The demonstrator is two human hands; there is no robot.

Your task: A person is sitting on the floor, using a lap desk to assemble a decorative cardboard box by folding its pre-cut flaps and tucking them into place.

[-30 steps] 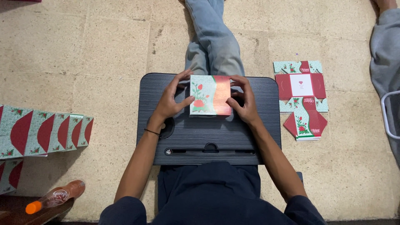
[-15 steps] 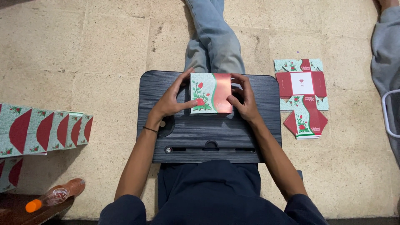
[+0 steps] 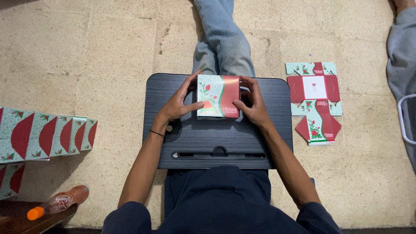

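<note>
Head view: person sits on a tiled floor point(image 3: 86, 56) with a black lap counter point(image 3: 216, 138) across the thighs, legs in jeans point(image 3: 223, 43) stretched out ahead. A small carton box point(image 3: 218, 96), mint green on its left part with a rose print and red on its right part behind a wavy divide, sits on the far middle of the counter. Left hand point(image 3: 177, 104) is clamped on the box's left side, thumb on the near left face and fingers curled over the far corner. Right hand point(image 3: 253, 104) is clamped on the right side, thumb at the near right corner. Gripping from both sides likely keeps the box square and stops it sliding on the counter. A black band sits on the left wrist.

On the floor to the right, a stack of flat unfolded cartons point(image 3: 315, 102), cross-shaped, red and mint with a white centre panel, lies within reach of the right hand. On the left, a row of finished boxes point(image 3: 45, 135) stands overlapped, mint with red curved panels. Bottom left, an orange-capped bottle point(image 3: 58, 202) lies on a dark wooden board. Far right, a grey-clothed person point(image 3: 401, 52) is partly in view.
</note>
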